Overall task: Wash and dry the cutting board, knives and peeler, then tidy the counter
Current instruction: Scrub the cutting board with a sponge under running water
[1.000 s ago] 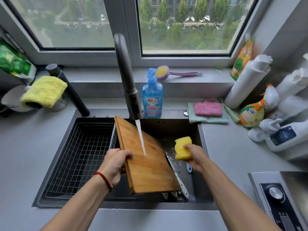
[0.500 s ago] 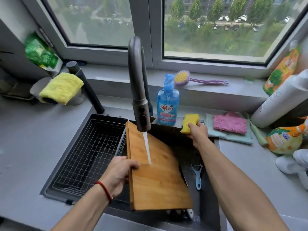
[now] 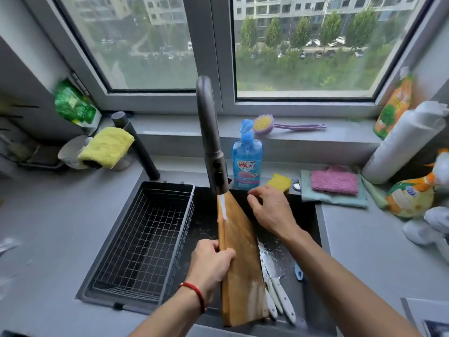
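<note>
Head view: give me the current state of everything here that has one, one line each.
faucet: running, stream hits the board's top edge
cutting board: tilted up on edge in the sink, wet
left hand: grips the board's left edge
right hand: open, empty, above the sink
yellow sponge: set down on the sink's back rim
knives: lying in the sink
wire basket: empty
</note>
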### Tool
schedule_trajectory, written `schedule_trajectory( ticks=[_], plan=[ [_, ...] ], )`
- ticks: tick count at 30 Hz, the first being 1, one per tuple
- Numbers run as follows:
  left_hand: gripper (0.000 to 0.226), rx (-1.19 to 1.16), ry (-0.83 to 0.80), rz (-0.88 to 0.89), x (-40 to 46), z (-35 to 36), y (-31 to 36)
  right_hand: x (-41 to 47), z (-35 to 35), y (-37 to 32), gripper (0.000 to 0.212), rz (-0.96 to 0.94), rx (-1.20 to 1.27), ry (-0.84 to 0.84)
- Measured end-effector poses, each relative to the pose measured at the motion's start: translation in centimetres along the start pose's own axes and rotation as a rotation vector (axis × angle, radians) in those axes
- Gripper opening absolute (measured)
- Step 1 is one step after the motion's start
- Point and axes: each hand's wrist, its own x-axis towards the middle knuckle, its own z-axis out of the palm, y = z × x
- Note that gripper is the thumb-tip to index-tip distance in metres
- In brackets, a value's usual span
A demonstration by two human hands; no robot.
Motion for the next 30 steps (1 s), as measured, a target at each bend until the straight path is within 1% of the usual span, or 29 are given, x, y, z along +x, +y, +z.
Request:
schedule_trajectory(
  ticks=[1, 3, 4, 5, 6, 8, 9, 11, 12, 13, 14, 15, 16, 17, 19, 20, 22, 24, 25, 26, 28, 30],
  plan=[
    [0.012, 0.02, 0.01, 0.015, -0.6, 0.5, -0.2, -1.0, 0.0, -1.6, 0.036, 0.0, 0.08, -0.103],
    [0.02, 0.038, 0.026, 0.036, -1.9, 1.3, -0.3, -3.1, 0.1, -4.6, 0.054, 0.083, 0.251, -0.398],
    [0.024, 0.038, 0.034, 0.046, -2.5, 1.7, -0.4, -4.0, 0.3, -5.6, 0.064, 0.126, 0.276, -0.493],
    [0.026, 0.036, 0.039, 0.049, -3.0, 2.1, -0.6, -4.9, 0.7, -6.5, 0.068, 0.143, 0.236, -0.521],
    [0.028, 0.027, 0.04, 0.046, -3.4, 2.6, -0.9, -5.8, 1.0, -7.0, 0.065, 0.151, 0.137, -0.496],
    [0.03, 0.016, 0.027, 0.049, -3.8, 3.7, -1.3, -6.8, 1.4, -7.5, 0.043, 0.121, -0.088, -0.384],
    [0.031, 0.013, -0.001, 0.064, -3.9, 4.0, -1.6, -7.1, 1.5, -7.5, 0.032, 0.104, -0.143, -0.343],
    [0.031, -0.045, -0.133, 0.09, -3.3, 4.3, -2.8, -7.5, 0.9, -7.0, 0.016, 0.102, -0.148, -0.273],
    [0.032, -0.107, -0.224, 0.094, -2.8, 4.4, -3.4, -7.5, 0.3, -6.5, 0.013, 0.106, -0.137, -0.244],
    [0.039, -0.165, -0.302, 0.084, -2.0, 4.3, -4.3, -7.4, -0.6, -5.7, 0.011, 0.106, -0.134, -0.212],
    [0.051, -0.195, -0.337, 0.059, -0.9, 4.1, -5.3, -7.1, -1.6, -4.9, 0.009, 0.105, -0.133, -0.171],
    [0.063, -0.174, -0.324, 0.026, 0.5, 3.9, -6.2, -6.7, -2.8, -4.0, 0.009, 0.113, -0.126, -0.129],
    [0.065, -0.119, -0.297, -0.005, 1.9, 3.6, -7.0, -6.3, -4.1, -3.2, 0.011, 0.139, -0.099, -0.087],
    [0.059, -0.061, -0.273, -0.041, 3.4, 3.4, -7.8, -5.9, -5.2, -2.4, 0.013, 0.183, -0.031, -0.054],
    [0.041, 0.057, -0.257, -0.121, 6.4, 2.9, -9.1, -5.4, -7.0, -0.9, 0.016, 0.279, 0.221, -0.006],
    [0.044, 0.11, -0.264, -0.152, 7.6, 2.7, -9.5, -5.3, -7.5, -0.2, 0.017, 0.32, 0.368, 0.013],
    [0.069, 0.18, -0.276, -0.21, 9.3, 2.4, -10.1, -5.3, -8.4, 1.3, 0.019, 0.363, 0.585, 0.058],
    [0.089, 0.11, -0.266, -0.282, 10.7, 1.9, -10.5, -5.4, -9.0, 3.2, 0.022, 0.399, 0.7, 0.098],
    [0.093, 0.056, -0.256, -0.31, 11.4, 1.7, -10.7, -5.5, -9.3, 4.2, 0.024, 0.425, 0.757, 0.109],
    [0.093, -0.004, -0.245, -0.335, 12.0, 1.5, -10.8, -5.8, -9.5, 5.3, 0.025, 0.454, 0.811, 0.115],
    [0.087, -0.121, -0.231, -0.361, 12.9, 1.0, -10.7, -6.7, -9.6, 7.8, 0.025, 0.519, 0.902, 0.124],
    [0.079, -0.17, -0.214, -0.352, 13.5, 0.4, -10.2, -7.8, -9.3, 10.3, 0.025, 0.575, 0.959, 0.125]
  ],
)
